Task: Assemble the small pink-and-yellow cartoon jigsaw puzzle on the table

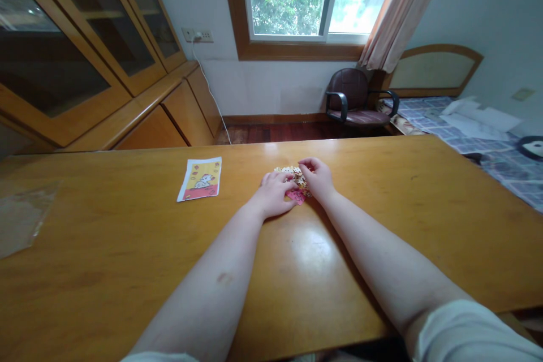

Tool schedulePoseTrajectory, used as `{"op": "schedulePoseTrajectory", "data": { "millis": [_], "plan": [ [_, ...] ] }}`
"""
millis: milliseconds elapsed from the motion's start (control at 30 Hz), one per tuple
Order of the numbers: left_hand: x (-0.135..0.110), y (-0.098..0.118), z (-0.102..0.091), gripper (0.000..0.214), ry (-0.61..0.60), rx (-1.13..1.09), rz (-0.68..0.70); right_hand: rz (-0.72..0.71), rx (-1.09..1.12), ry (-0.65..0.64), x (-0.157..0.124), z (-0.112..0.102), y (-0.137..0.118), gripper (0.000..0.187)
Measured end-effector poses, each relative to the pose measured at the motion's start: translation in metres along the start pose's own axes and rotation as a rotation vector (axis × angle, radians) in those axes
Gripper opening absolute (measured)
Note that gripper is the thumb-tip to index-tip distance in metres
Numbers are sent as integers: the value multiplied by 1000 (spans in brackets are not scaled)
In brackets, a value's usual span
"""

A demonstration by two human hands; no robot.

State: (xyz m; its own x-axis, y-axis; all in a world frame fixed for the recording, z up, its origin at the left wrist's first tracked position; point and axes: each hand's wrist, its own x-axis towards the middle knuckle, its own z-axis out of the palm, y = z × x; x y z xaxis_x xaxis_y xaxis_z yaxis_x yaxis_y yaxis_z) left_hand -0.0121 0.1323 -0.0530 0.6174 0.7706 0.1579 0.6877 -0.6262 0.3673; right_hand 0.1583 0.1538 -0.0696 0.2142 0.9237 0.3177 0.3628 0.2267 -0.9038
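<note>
A small heap of jigsaw puzzle pieces [300,180], mostly pale and yellowish, lies on the wooden table [305,283] between my hands. At its near side is a pink patch of pieces [297,197]. My left hand [275,193] rests over the left part of the heap, fingers apart and thumb beside the pink patch. At the right edge, my right hand [318,178] has its fingers curled together in a pinch; whatever is between the fingertips is too small to make out. To the left lies a picture sheet [201,180] with a white cartoon animal on yellow and pink.
A clear plastic bag [25,218] lies on the table's left side. Beyond the far edge stand a glass-door cabinet [97,17], a brown armchair [356,96] under the window and a bed [487,141] with papers on it. A white cord [210,87] hangs from the wall socket.
</note>
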Motion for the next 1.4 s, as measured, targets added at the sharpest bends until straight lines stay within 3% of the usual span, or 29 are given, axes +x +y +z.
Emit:
{"op": "schedulePoseTrajectory", "data": {
  "millis": [400,567,667,833,1167,1400],
  "plan": [
    [1,3,-1,21,17,-86,3,8,17,4,0,1,-1,20],
    [2,1,-2,3,16,-93,64,12,3,0,0,0,-3,20],
    [3,1,-4,9,16,-100,81,8,2,2,-1,0,-3,19],
    [2,2,-3,36,-16,-112,134,2,4,2,0,1,-1,18],
    [5,5,-8,17,-71,-86,153,8,-3,-1,-1,1,-5,19],
    [7,-1,-4,17,-16,-149,137,12,5,0,-1,1,-4,20]
  ]
}}
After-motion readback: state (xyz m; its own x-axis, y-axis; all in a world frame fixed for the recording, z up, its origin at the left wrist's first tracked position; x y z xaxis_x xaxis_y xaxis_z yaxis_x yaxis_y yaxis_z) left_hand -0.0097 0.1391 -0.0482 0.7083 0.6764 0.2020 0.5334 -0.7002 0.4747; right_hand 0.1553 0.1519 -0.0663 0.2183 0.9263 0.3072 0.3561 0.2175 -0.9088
